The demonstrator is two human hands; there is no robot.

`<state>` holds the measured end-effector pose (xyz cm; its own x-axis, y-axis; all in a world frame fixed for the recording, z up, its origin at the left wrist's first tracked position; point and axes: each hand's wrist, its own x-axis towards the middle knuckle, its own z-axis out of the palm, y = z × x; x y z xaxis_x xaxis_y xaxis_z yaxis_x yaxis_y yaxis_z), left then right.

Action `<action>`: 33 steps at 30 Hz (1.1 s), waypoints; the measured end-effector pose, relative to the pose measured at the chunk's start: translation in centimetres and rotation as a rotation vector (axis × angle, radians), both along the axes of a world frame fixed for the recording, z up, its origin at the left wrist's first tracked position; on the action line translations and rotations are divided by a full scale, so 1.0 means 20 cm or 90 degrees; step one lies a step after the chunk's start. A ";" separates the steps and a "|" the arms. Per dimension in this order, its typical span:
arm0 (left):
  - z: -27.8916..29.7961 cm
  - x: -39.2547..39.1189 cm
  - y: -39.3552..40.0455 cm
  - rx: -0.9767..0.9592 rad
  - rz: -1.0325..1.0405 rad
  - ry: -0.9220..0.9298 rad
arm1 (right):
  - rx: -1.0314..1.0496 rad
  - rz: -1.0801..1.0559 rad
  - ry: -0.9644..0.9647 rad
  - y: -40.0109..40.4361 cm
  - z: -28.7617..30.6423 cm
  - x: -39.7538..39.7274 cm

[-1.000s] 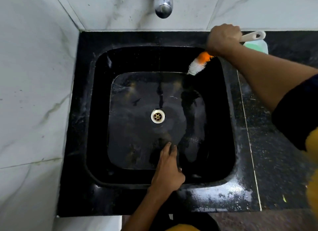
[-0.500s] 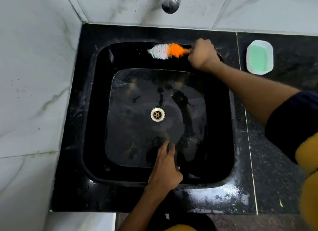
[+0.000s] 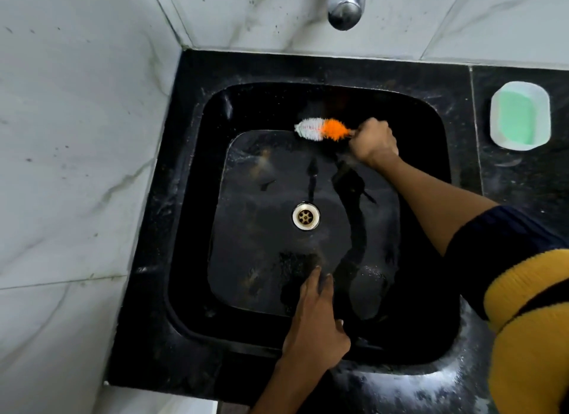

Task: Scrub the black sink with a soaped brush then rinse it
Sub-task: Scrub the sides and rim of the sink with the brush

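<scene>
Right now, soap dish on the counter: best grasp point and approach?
Pinch the soap dish across its narrower width, on the two long rims, coming from above. It lies flat, and its raised rim gives an edge; the green soap fills the middle.

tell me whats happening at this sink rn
A person is scrubbing a black sink. The right hand grips a brush with white and orange bristles, held against the basin's far inner wall. The left hand rests with straight fingers on the near inner wall. No water runs from the tap, and a green soap bar in its dish sits on the counter.
</scene>
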<state>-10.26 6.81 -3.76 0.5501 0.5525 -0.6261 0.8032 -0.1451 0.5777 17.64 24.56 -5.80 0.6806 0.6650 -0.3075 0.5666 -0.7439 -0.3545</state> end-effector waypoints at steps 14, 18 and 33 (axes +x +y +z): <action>0.01 0.00 0.03 0.000 0.030 -0.008 | 0.164 0.009 0.084 0.25 -0.04 -0.20; 0.01 0.00 0.02 0.005 0.042 -0.023 | 0.081 -0.171 0.128 0.01 -0.11 -0.10; -0.05 -0.01 0.00 0.010 0.034 -0.031 | 0.341 -0.664 0.534 -0.21 -0.03 -0.08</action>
<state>-10.45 6.74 -4.71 0.5495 0.5913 -0.5903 0.7807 -0.1118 0.6149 16.12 20.35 -6.34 0.6661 0.1481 -0.7310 -0.6544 -0.3544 -0.6680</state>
